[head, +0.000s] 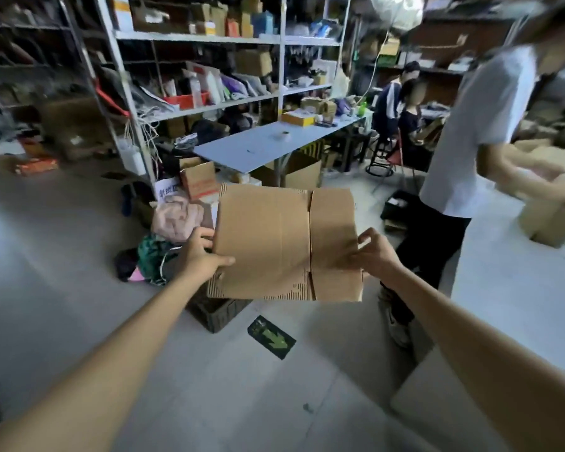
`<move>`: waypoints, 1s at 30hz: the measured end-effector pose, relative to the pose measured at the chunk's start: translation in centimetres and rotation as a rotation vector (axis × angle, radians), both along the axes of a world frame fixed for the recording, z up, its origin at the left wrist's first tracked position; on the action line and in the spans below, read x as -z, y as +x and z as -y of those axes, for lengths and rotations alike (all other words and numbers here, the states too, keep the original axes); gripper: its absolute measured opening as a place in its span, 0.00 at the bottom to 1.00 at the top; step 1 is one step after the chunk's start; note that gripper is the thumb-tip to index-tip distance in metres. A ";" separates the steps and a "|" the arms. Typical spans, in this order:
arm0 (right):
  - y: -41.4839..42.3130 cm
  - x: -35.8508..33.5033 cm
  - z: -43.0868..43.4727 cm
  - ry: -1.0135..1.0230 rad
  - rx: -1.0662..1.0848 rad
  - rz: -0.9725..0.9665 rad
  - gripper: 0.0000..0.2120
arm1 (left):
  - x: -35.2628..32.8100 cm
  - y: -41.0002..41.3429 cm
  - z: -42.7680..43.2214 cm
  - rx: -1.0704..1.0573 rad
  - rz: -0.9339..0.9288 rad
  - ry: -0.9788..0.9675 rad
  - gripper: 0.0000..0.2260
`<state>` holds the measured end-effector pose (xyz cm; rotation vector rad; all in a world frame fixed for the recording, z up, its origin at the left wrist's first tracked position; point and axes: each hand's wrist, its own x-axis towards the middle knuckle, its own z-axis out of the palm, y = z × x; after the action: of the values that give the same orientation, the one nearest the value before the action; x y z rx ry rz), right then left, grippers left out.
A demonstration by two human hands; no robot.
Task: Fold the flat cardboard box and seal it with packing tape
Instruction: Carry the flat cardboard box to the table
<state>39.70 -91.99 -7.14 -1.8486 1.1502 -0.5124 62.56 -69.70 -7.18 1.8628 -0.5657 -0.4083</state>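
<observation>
- The cardboard box (286,243) is in the centre of the frame, held up in the air at arm's length above the floor (46,256). It is collapsed flat, its broad face toward the camera and its flaps in line with the panels.
- The left hand (199,251) grips the box's left edge, thumb on the near face and fingers curled behind.
- The right hand (374,252) pinches the right edge, fingers curled round the side.
- Judgement: the task is at its very start; the box is only being held, not yet opened, and no flap is folded.
- The next move likely calls for pushing the two side edges toward each other so the flat sleeve opens into a square tube, then folding the flaps in.
- A roll of tape (282,136) lies on the blue tabletop (242,151) in the upper middle, well apart from the hands, so sealing means fetching it.
- A person in a white shirt (470,125) stands at the right.
</observation>
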 end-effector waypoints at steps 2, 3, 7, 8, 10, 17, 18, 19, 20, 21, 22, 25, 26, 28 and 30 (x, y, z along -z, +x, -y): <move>-0.1 0.3 2.1 -0.006 0.047 0.009 0.21 | 0.4 0.8 3.2 0.023 -0.006 0.023 0.26; 0.0 0.3 3.1 -0.007 0.069 0.013 0.20 | 0.6 1.3 4.7 0.045 -0.003 0.031 0.26; 2.2 1.1 7.9 -0.013 0.116 0.016 0.20 | 1.1 4.6 10.3 0.072 0.032 0.079 0.26; 3.0 1.2 9.1 -0.021 0.126 0.014 0.20 | 1.2 5.7 11.6 0.073 0.042 0.094 0.26; 5.1 1.4 11.4 -0.033 0.141 -0.009 0.20 | 1.4 8.1 14.4 0.087 0.061 0.111 0.26; 12.4 0.2 19.4 -0.103 0.203 -0.018 0.19 | 0.6 16.7 25.0 0.141 0.090 0.103 0.26; 13.3 0.0 20.7 -0.113 0.228 -0.017 0.18 | 0.3 17.7 26.6 0.154 0.094 0.100 0.26; 14.2 0.0 22.1 -0.123 0.250 -0.014 0.17 | 0.1 18.5 28.3 0.165 0.095 0.103 0.26; 15.0 0.0 23.6 -0.129 0.268 -0.018 0.16 | -0.1 19.3 30.0 0.172 0.094 0.113 0.27; 15.8 0.0 25.1 -0.133 0.280 -0.036 0.16 | -0.1 20.1 31.7 0.181 0.088 0.121 0.27; 16.5 0.0 26.6 -0.136 0.291 -0.066 0.16 | 0.1 20.8 33.5 0.197 0.074 0.122 0.28; 18.9 0.6 32.0 -0.119 0.313 -0.129 0.18 | 0.9 23.1 39.1 0.219 0.024 0.102 0.27; 19.7 0.9 33.9 -0.110 0.316 -0.133 0.19 | 1.2 23.8 41.0 0.222 0.013 0.098 0.27; 21.4 1.6 38.0 -0.108 0.317 -0.138 0.21 | 1.9 25.3 44.9 0.231 0.002 0.091 0.27; 23.4 2.1 42.3 -0.103 0.313 -0.129 0.20 | 2.3 26.8 48.7 0.230 -0.010 0.086 0.27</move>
<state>63.08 -134.24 -9.26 -1.8181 1.5390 -0.6452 89.37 -118.44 -9.47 1.8827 -0.7698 -0.6014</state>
